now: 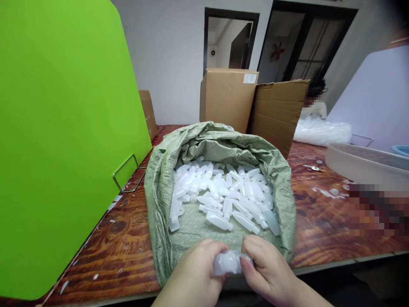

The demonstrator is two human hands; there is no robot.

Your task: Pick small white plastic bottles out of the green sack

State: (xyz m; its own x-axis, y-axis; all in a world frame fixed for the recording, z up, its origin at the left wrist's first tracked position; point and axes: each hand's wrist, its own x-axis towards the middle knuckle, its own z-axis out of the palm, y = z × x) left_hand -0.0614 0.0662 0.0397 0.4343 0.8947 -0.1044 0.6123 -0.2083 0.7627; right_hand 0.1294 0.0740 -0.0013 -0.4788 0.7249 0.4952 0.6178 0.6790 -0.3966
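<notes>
Left hand (203,266), right hand (266,265) curled round translucent piece (227,262); white bottles (220,221) beyond in green sack (284,192)

Translucent piece (230,262) partly hidden by left hand (202,265) and right hand (266,265), green panel (64,140) cropped, basin (354,167) cropped at right

The head camera looks forward (and downward).
</notes>
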